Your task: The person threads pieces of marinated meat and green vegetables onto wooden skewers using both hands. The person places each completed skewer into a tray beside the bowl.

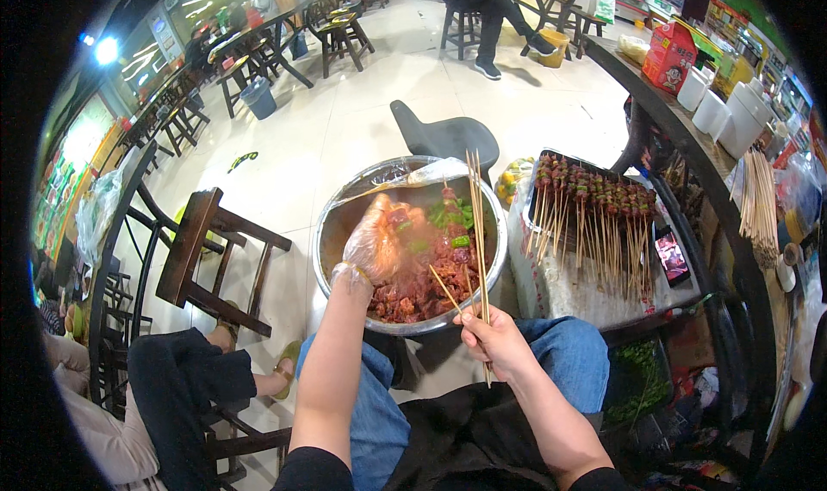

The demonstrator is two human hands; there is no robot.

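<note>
My left hand point(381, 239), in a clear plastic glove, is over the raw meat chunks point(413, 297) in a large metal basin point(501, 258); its fingers are close to a piece of meat, partly blurred. My right hand point(494, 339) is bare and closed around several bamboo skewers point(479, 245). A shorter-looking skewer slants from its fingers over the basin. A skewer threaded with meat and green pepper point(454, 223) lies across the meat. Cut green peppers point(441, 214) rest at the basin's back right. Plastic film point(413, 176) lies along the far rim.
Right of the basin, a tray of threaded meat skewers point(591, 190) stands on a white foam box point(536, 284), beside a phone point(672, 255). Bare skewers point(757, 200) hang farther right. A dark chair point(452, 139) stands beyond the basin, a wooden stool point(194, 249) left. People sit nearby.
</note>
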